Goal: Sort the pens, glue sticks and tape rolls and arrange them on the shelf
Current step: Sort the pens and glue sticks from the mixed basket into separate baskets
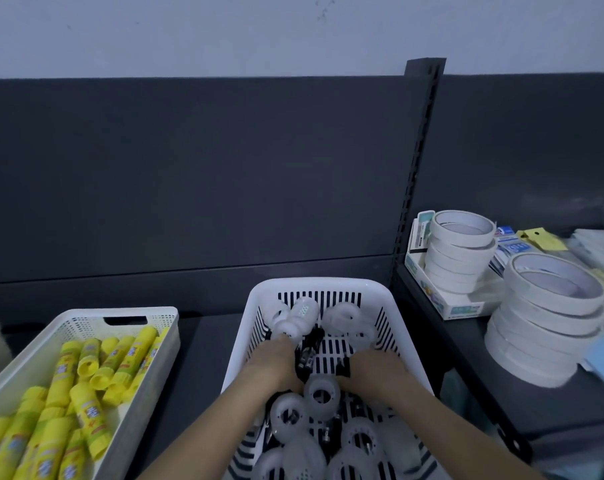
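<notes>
A white slotted basket (pixel 319 287) stands on the dark shelf in the middle. It holds several clear tape rolls (pixel 321 393) and black pens (pixel 305 355). Both my hands are inside it, palms down. My left hand (pixel 276 363) lies over the black pens with its fingers curled around them. My right hand (pixel 373 370) has its fingers closed on dark pens near the basket's right side. A white perforated tray (pixel 139 315) at the left holds several yellow glue sticks (pixel 86 393).
Two stacks of white tape rolls (pixel 461 251) (pixel 546 317) stand on the adjoining shelf at the right, beside a small white box (pixel 447 304) and paper packets (pixel 512 245). A slotted upright post (pixel 420 150) divides the two shelf sections. The dark back panel rises behind.
</notes>
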